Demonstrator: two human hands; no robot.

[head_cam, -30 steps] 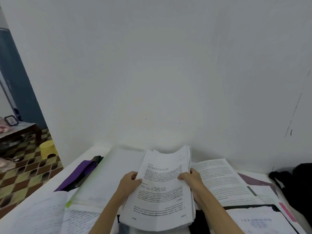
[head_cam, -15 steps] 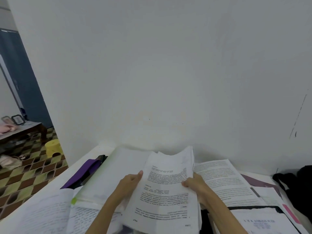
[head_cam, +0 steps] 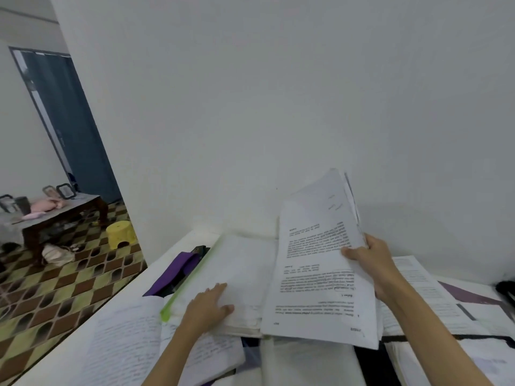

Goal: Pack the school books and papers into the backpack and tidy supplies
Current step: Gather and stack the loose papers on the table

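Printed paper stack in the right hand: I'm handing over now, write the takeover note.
Right hand grips the printed paper stack by its right edge, tilted up off the desk.
Left hand rests flat on the white folder with the green edge.
Purple folder lies left of that; handwritten sheets near left; more printed pages right.
Done: nothing visibly packed.
Left: everything. No backpack is clearly identifiable; a dark object sits at the right edge.
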